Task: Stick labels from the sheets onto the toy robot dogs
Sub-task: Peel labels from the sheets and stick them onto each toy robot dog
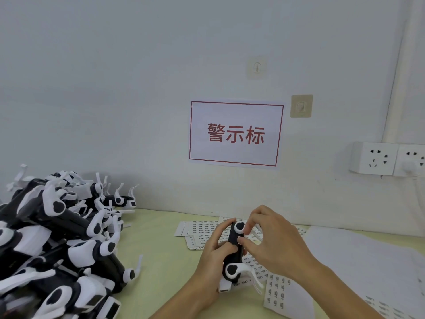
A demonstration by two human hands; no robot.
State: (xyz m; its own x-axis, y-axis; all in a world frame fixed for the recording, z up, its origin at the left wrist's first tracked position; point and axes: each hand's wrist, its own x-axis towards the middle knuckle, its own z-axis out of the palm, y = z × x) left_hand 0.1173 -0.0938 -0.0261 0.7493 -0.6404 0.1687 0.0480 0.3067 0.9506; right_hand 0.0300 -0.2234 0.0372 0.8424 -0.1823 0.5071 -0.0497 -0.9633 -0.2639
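A black and white toy robot dog (235,238) is held above the pale table, near the centre. My left hand (213,254) grips its body from the left, fingers curled round it. My right hand (269,238) comes in from the right, its fingertips pressing on the dog's black side; whether a label lies under them I cannot tell. Label sheets (200,229) lie flat under and behind the dog, with more label sheets (278,293) at the lower right.
A heap of several black and white toy dogs (57,238) fills the table's left side. Blank white backing paper (368,256) lies at the right. On the wall hang a red-framed sign (235,133), two hooks and a socket block (386,158).
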